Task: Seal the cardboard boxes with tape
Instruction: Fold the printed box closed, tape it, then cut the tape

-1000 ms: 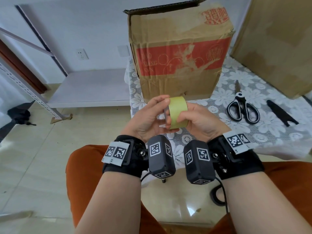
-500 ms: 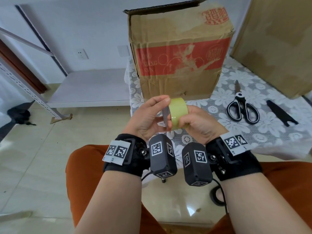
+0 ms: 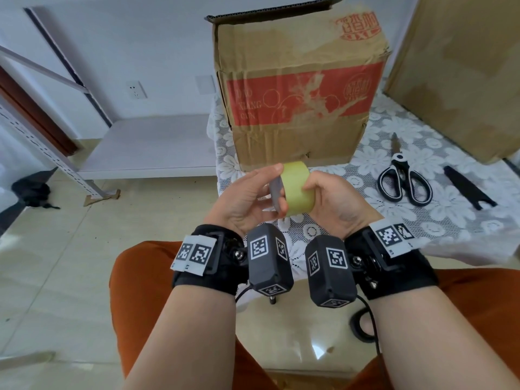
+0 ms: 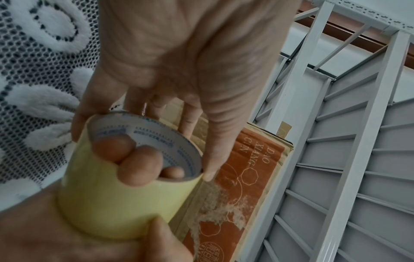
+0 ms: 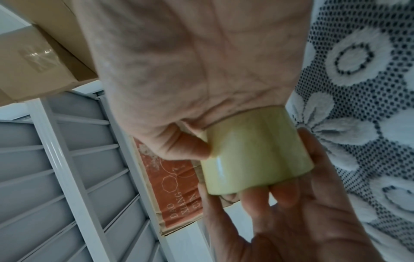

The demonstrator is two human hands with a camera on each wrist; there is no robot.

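A yellowish tape roll (image 3: 297, 190) is held in both hands above the near edge of the table, in front of the cardboard box (image 3: 298, 102) with a red band. My right hand (image 3: 323, 192) grips the tape roll (image 4: 112, 203), its fingers (image 4: 139, 164) hooked through the core and its thumb (image 5: 190, 147) pressed on the outer surface. My left hand (image 3: 278, 190) pinches the roll's left rim, thumb tip (image 4: 208, 175) at the edge and fingers (image 5: 280, 193) under the tape roll (image 5: 253, 152). I see no loose tape end. One top flap of the box stands up.
A second, larger plain cardboard box (image 3: 464, 66) stands at the back right. Scissors (image 3: 402, 178) and a black tool (image 3: 468, 190) lie on the lace tablecloth (image 3: 351, 175) to the right. A low white shelf (image 3: 146, 142) and a metal rack (image 3: 42, 136) stand left.
The roll has turned so its open core side faces left. My left fingers have straightened and shifted to the rim. Both hands have stayed in the same place.
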